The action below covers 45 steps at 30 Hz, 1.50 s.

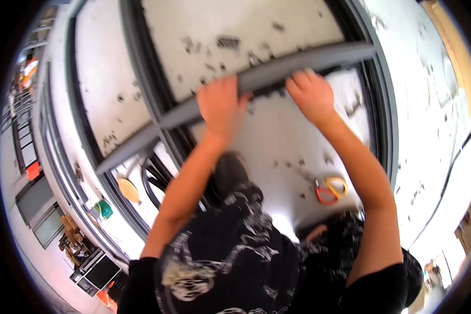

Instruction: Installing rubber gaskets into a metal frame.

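Observation:
A long grey frame bar (269, 71) runs slantwise between the dark rails of a large frame (384, 104) lying flat. My left hand (219, 107) is wrapped over the bar left of its middle, slightly blurred, with the thumb at the lower edge. Farther right, my right hand (311, 97) has its fingers curled on the bar's near edge. The underside of both grips is hidden. Below the right hand, a cutting tool with red and yellow handles (329, 191) lies on the pale surface.
Dark scraps (227, 42) are scattered within the frame. At left are another grey bar length (128, 152), a round tan piece (129, 190) and a green object (103, 209). A black cable (445, 183) trails at right. My shoe (231, 170) stands inside the frame.

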Motion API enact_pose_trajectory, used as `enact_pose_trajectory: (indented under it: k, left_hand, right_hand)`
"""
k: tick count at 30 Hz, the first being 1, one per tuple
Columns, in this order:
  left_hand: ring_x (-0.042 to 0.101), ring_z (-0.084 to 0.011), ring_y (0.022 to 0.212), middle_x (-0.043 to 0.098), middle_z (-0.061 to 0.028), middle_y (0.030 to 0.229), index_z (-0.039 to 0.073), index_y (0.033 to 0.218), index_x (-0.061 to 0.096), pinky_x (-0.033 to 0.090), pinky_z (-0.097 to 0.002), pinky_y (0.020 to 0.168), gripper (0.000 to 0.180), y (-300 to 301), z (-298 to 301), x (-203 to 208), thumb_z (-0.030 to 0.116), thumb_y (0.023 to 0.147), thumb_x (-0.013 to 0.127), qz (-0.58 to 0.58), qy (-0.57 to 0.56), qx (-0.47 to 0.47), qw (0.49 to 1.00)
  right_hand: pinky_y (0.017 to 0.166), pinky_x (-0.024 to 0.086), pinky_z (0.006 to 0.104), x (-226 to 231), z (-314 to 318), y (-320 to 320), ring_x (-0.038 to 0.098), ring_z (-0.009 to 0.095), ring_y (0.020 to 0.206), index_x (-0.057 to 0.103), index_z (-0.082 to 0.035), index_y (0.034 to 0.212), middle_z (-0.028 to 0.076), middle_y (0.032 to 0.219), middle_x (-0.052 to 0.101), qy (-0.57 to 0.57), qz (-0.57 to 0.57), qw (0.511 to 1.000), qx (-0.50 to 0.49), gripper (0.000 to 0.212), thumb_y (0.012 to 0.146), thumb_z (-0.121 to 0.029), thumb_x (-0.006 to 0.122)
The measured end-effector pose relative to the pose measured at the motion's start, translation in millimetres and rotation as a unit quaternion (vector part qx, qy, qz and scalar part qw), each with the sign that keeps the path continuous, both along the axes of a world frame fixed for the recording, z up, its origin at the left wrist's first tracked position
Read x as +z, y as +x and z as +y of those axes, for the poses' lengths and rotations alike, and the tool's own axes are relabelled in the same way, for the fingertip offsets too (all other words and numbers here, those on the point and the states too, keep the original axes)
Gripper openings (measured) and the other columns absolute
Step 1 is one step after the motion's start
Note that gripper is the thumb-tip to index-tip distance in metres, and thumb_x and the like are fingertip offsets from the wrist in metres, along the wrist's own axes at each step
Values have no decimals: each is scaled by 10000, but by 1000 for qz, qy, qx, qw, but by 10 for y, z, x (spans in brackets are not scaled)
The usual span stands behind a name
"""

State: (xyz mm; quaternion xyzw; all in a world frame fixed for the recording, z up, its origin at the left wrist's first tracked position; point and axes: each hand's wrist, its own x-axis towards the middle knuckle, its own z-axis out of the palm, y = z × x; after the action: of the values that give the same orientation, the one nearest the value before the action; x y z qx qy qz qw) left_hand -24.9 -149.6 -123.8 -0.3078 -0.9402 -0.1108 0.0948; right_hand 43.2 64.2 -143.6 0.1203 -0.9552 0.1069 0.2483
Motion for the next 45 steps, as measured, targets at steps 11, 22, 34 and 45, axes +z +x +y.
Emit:
enact_pose_trajectory:
  k: [11,22,34,45]
  left_hand:
    - [562,-272,1015,609,-102,1087,53,1136,573,383,-416,911,544,114,164,-79,283,689,780,-16,72,-28,997]
    - [540,-273,1071,567,-107,1162,46,1333,487,362,-423,982,808,36,-20,18,248,622,813,-8,1,-70,998]
    - [560,-259,1032,600,-70,1102,84,1282,538,368,-445,972,700,126,20,-63,206,648,811,16,26,-30,999]
    - [561,-220,1050,616,-28,1096,115,1213,589,306,-408,985,551,212,49,-216,227,706,775,54,53,51,996]
  right_hand:
    - [1090,332,457,250,199,-186,519,224,1189,592,-97,1153,63,1223,576,-30,-94,994,40,572,613,-172,764]
    - [697,419,309,39,54,94,527,179,799,602,-83,852,14,816,537,-9,-16,998,56,180,680,-138,597]
    - [578,433,280,-124,3,54,512,170,700,558,-117,742,7,748,494,-19,9,1000,20,108,647,-136,606]
    - [690,486,304,-125,-19,122,581,183,847,622,-88,888,30,922,591,-18,4,1000,17,207,686,-129,625]
